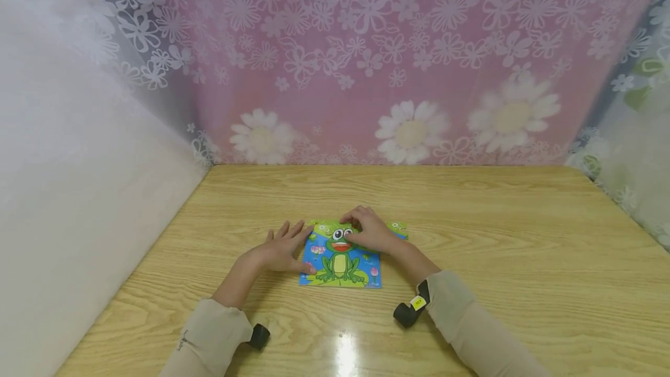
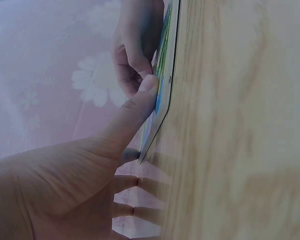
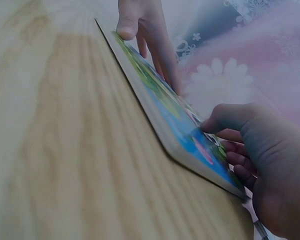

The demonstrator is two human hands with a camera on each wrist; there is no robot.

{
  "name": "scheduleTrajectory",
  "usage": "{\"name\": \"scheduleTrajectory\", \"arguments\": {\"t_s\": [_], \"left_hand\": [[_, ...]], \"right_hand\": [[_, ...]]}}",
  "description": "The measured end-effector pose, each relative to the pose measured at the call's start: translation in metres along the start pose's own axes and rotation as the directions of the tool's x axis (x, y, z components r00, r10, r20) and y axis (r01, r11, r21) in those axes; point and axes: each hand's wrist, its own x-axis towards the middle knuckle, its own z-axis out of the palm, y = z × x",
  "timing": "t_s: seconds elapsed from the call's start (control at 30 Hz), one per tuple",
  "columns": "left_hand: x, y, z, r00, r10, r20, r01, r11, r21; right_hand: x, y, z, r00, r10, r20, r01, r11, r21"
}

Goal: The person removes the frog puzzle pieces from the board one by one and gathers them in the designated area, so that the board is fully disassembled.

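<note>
A flat board with a cartoon frog picture (image 1: 340,264) lies on the wooden table, its pale thick edge (image 3: 157,131) showing in the right wrist view. At its left side is my left hand (image 1: 280,250), fingers spread and fairly straight along the edge, thumb (image 2: 149,84) resting on the picture. Over the top right part lies my right hand (image 1: 370,231), thumb tip (image 3: 206,128) at the frog's eye and the other fingers curled beside it. Whether these fingers pinch a piece I cannot tell. A small green and blue printed part (image 1: 399,227) pokes out right of that hand, partly hidden.
The wood-grain table (image 1: 497,237) spreads around the board. Behind it hangs a pink curtain (image 1: 335,74) with white flowers, and pale cloth (image 1: 78,162) closes off the left side. Black wrist devices (image 1: 408,314) sit at both sleeves. Light glares on the table's near part.
</note>
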Motion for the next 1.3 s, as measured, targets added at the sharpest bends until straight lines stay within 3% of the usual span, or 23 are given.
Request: {"name": "scheduleTrajectory", "arguments": {"t_s": [0.43,1.3], "left_hand": [[-0.001,0.001,0.0,1.0,-0.003,0.006,0.003,1.0,-0.001],[0.0,0.0,-0.001,1.0,-0.002,0.009,0.002,1.0,0.004]], "right_hand": [[-0.002,0.002,-0.007,0.996,-0.056,0.068,0.053,0.998,0.043],[0.0,-0.01,-0.012,0.989,0.004,0.147,0.0,0.999,-0.032]]}}
